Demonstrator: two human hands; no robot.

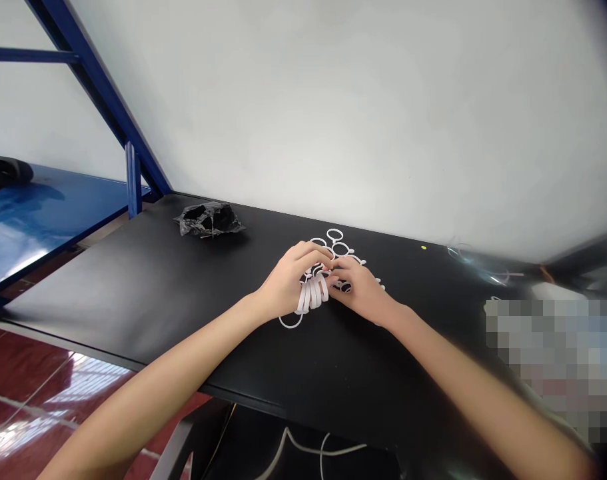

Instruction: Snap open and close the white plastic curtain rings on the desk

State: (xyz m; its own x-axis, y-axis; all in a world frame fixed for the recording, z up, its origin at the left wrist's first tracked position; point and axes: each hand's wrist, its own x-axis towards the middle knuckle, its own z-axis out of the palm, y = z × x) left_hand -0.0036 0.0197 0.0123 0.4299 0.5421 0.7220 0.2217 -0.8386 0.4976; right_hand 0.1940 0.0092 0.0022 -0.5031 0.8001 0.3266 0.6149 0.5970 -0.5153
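Note:
My left hand [290, 280] rests on the black table [133, 293] with its fingers curled round a stack of white plastic rings [313, 293]. My right hand [360, 287] lies beside it, fingers pinched on the same bunch of rings from the right. More loose white rings [336, 241] lie on the table just beyond both hands. One ring [289, 323] lies flat under my left wrist.
A crumpled black plastic bag [209, 219] lies at the table's far left. A blue metal shelf frame [108, 100] stands to the left. A white wall rises behind. Clear plastic wrap [476, 263] and a blurred patch sit at the right. Cables hang under the table.

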